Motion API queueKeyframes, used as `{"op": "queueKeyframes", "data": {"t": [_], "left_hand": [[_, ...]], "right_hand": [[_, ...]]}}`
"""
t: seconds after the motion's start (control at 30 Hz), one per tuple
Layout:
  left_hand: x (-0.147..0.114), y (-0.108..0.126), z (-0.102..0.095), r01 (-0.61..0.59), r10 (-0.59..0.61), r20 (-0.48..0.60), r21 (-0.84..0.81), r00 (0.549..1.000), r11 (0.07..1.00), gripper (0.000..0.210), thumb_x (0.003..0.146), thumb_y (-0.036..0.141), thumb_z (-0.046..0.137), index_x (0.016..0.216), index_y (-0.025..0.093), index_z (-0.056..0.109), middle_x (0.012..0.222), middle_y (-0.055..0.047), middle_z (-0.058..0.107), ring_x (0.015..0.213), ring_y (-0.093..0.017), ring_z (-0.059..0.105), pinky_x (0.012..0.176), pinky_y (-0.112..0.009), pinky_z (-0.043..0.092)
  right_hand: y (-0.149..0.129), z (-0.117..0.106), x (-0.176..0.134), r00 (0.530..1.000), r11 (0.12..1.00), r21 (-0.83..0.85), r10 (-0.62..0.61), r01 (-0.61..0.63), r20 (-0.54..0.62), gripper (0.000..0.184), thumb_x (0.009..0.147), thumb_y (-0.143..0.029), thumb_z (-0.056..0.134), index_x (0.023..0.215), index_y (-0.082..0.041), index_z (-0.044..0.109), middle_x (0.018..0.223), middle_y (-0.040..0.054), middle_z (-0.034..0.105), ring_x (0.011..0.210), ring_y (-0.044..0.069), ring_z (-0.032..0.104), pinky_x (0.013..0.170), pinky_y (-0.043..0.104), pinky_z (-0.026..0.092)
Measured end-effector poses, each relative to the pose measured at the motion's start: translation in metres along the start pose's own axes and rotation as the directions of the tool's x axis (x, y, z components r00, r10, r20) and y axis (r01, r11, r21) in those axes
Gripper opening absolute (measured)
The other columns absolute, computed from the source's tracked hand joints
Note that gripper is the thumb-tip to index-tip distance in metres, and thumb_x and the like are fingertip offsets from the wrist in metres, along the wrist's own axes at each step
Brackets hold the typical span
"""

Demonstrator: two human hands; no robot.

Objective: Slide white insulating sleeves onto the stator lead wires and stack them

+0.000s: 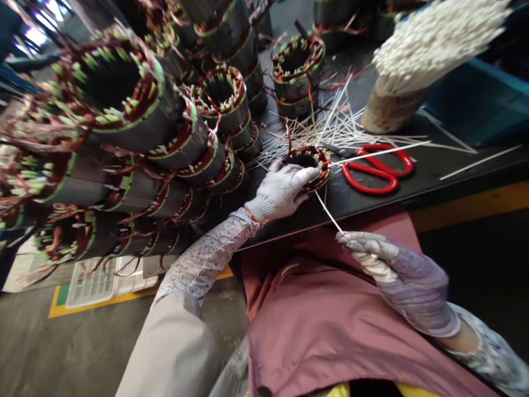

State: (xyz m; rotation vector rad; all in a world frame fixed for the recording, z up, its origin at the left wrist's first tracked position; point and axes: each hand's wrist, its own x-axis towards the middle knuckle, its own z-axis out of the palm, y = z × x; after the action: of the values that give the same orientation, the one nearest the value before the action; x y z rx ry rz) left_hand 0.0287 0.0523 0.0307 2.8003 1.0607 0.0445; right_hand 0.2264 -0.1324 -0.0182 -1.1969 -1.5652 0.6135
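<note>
My left hand [285, 187], in a pale knitted glove, grips the near left side of a small motor stator [323, 171] standing on the bench; its fingers reach over the copper-wound rim. Between the closed fingertips of my right hand [384, 262], in a lilac and white glove, is one end of a thin white strip [329, 212]. The strip runs up, taut, to the stator's near side; how it is fixed there is hidden. Red-handled scissors [372, 186] lie just right of the stator, with another white strip [384, 150] crossing over the handles.
Stacked stators [124, 118] crowd the left, and another stator [296, 74] stands behind. Loose white strips [326, 124] lie scattered beyond my left hand. A thick upright bundle of white strips [433, 47] stands at the back right beside a blue bin [483, 99]. The bench edge [355, 212] runs before me.
</note>
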Motion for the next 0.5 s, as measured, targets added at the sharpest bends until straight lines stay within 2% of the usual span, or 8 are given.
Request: {"op": "queueKeyframes", "data": {"t": [0.2, 0.3, 0.4, 0.5], "left_hand": [[0.0, -0.002, 0.002, -0.011, 0.011, -0.008, 0.006, 1.0, 1.0, 0.052, 0.097, 0.03, 0.065, 0.148, 0.023, 0.055, 0.143, -0.009, 0.067, 0.134, -0.027, 0.059, 0.124, -0.054, 0.03], [0.001, -0.003, 0.004, -0.014, 0.014, -0.016, -0.008, 1.0, 1.0, 0.053, 0.096, 0.03, 0.066, 0.148, 0.022, 0.055, 0.142, -0.01, 0.067, 0.134, -0.027, 0.06, 0.125, -0.054, 0.03], [0.0, -0.005, 0.006, -0.002, 0.001, -0.039, -0.037, 0.999, 0.999, 0.055, 0.094, 0.03, 0.068, 0.147, 0.021, 0.055, 0.143, -0.01, 0.067, 0.135, -0.027, 0.059, 0.127, -0.053, 0.028], [-0.005, -0.004, 0.011, 0.029, -0.041, -0.122, -0.098, 0.992, 0.995, 0.054, 0.094, 0.033, 0.07, 0.145, 0.019, 0.056, 0.144, -0.011, 0.067, 0.137, -0.026, 0.059, 0.13, -0.05, 0.025]], "right_hand": [[0.003, 0.006, 0.006, 0.997, 0.997, -0.033, 0.065, -0.066, -0.036, 0.045, 0.095, -0.011, 0.063, 0.129, -0.04, 0.07, 0.117, -0.0055, 0.078, 0.104, 0.017, 0.077, 0.094, 0.031, 0.067], [0.011, 0.017, 0.016, 0.995, 0.997, 0.004, 0.077, -0.077, -0.06, 0.039, 0.095, -0.012, 0.063, 0.126, -0.035, 0.072, 0.117, -0.0023, 0.078, 0.104, 0.019, 0.077, 0.094, 0.034, 0.067], [0.026, 0.038, 0.035, 0.996, 0.998, 0.064, -0.023, 0.028, -0.084, 0.026, 0.096, -0.015, 0.061, 0.114, -0.028, 0.075, 0.116, 0.0023, 0.078, 0.103, 0.019, 0.077, 0.088, 0.032, 0.067], [0.04, 0.053, 0.055, 0.986, 0.988, 0.033, -0.148, 0.151, -0.077, 0.014, 0.094, -0.02, 0.063, 0.098, -0.024, 0.076, 0.104, 0.0047, 0.08, 0.095, 0.019, 0.078, 0.084, 0.031, 0.067]]}}
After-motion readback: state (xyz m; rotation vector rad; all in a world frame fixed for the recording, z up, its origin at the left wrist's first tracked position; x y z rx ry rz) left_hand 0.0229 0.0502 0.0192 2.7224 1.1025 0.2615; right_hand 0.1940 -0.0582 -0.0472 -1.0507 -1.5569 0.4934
